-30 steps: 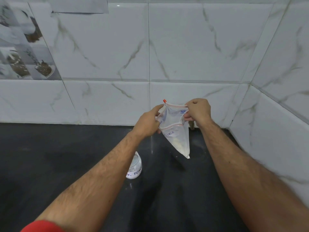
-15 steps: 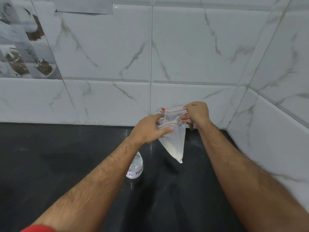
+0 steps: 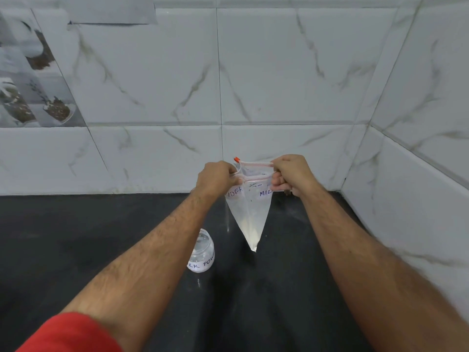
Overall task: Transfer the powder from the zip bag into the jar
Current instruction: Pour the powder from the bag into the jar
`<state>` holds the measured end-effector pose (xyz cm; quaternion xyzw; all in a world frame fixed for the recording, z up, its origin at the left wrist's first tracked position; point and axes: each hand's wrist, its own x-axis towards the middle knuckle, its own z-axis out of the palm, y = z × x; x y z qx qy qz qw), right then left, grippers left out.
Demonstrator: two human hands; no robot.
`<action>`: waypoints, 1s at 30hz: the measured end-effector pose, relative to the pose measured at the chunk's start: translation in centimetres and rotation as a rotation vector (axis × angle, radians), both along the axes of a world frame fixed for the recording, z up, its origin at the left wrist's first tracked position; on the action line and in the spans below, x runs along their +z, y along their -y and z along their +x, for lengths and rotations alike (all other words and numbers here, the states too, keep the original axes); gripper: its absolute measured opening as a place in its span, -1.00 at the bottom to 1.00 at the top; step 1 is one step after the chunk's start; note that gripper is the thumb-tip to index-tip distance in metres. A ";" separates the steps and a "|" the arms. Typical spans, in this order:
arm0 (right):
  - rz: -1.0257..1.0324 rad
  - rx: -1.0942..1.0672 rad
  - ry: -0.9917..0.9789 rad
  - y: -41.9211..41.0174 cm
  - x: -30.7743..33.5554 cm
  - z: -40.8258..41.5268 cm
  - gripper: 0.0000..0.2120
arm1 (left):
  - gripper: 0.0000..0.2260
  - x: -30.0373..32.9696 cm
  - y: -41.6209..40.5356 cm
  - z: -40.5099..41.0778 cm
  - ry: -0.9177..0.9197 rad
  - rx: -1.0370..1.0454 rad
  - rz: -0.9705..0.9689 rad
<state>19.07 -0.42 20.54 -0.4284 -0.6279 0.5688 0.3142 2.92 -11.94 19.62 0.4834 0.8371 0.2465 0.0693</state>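
A clear zip bag [image 3: 250, 217] with a red zip strip and handwritten lettering hangs in the air above the black counter, one corner pointing down. White powder sits in that lower corner. My left hand [image 3: 217, 177] pinches the left end of the bag's top edge, and my right hand [image 3: 291, 175] pinches the right end. The two zip lips are pulled apart between them. A small clear jar [image 3: 203, 255] with a white label stands on the counter below and left of the bag, partly hidden behind my left forearm.
The black counter [image 3: 76, 237] runs to white marble-look wall tiles [image 3: 279, 85] at the back and on the right, forming a corner. A tile with printed pictures [image 3: 30, 80] is at the far left.
The bag has turned so its powder corner hangs straighter down, a little lower and nearer the jar. Both hands have shifted on the top edge and the zip lips are spread wider.
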 end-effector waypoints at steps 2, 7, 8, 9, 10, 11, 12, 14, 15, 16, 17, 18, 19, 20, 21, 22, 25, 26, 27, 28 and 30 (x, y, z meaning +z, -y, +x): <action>-0.023 0.002 -0.025 -0.3 0.1 0.4 -0.80 | -0.79 0.0 -0.3 0.0 -0.139 -0.061 -0.025; -0.044 0.015 -0.129 -1.7 0.1 1.9 -0.89 | -0.80 -0.1 -1.3 0.0 -0.265 -0.163 0.112; -0.048 0.011 -0.175 -2.0 -0.1 2.3 -0.86 | -0.80 0.0 -1.6 0.0 -0.232 -0.186 0.148; -0.058 -0.010 -0.229 -2.4 -0.5 2.7 -0.78 | -0.79 0.3 -1.8 0.1 -0.200 -0.208 0.183; -0.082 -0.052 -0.277 -2.9 -1.1 3.0 -0.70 | -0.77 0.7 -2.0 0.1 -0.166 -0.223 0.219; -0.116 -0.112 -0.307 -3.3 -1.8 3.3 -0.62 | -0.75 1.1 -2.1 0.1 -0.122 -0.235 0.254; -0.158 -0.170 -0.318 -3.6 -2.7 3.4 -0.57 | -0.76 1.5 -2.2 0.1 -0.066 -0.244 0.288; -0.239 -0.233 -0.290 -3.9 -5.4 3.5 -0.52 | -0.80 2.2 -2.2 0.0 0.053 -0.227 0.357; -0.276 -0.233 -0.267 -3.8 -6.9 3.5 -0.50 | -0.82 2.4 -2.2 -0.1 0.120 -0.207 0.397; -0.320 -0.219 -0.255 -3.5 -8.4 3.5 -0.49 | -0.82 2.7 -2.3 -0.2 0.192 -0.192 0.440; -0.379 -0.197 -0.264 -3.1 -9.8 3.5 -0.46 | -0.81 2.9 -2.4 -0.3 0.269 -0.182 0.486; -0.452 -0.171 -0.305 -2.7 -11.2 3.4 -0.43 | -0.80 3.2 -2.4 -0.3 0.345 -0.168 0.532; -0.538 -0.151 -0.378 -2.1 -12.4 3.3 -0.39 | -0.80 3.4 -2.4 -0.2 0.416 -0.145 0.577; -0.636 -0.144 -0.479 -1.5 -13.5 3.1 -0.36 | -0.80 3.7 -2.5 -0.1 0.488 -0.122 0.621; -0.732 -0.151 -0.589 -0.6 -14.3 2.7 -0.33 | -0.79 3.9 -2.5 0.1 0.565 -0.103 0.665; -0.814 -0.164 -0.692 0.4 -14.9 2.1 -0.31 | -0.79 4.2 -2.5 0.5 0.640 -0.090 0.700; -0.952 -0.187 -0.942 3.8 -15.3 -0.1 -0.29 | -0.83 4.7 -2.9 1.8 0.748 -0.061 0.733; -0.965 -0.191 -1.011 4.5 -15.0 -0.8 -0.26 | -0.85 4.9 -3.1 2.0 0.761 -0.052 0.735; -0.968 -0.193 -1.068 5.0 -14.3 -1.2 -0.21 | -0.85 5.0 -3.3 2.3 0.775 -0.045 0.738; -0.968 -0.199 -1.119 5.0 -13.7 -1.7 -0.15 | -0.83 5.1 -3.4 2.5 0.786 -0.038 0.744; -0.972 -0.233 -1.228 4.5 -12.3 -2.2 -0.07 | -0.83 5.4 -3.5 2.9 0.799 -0.026 0.754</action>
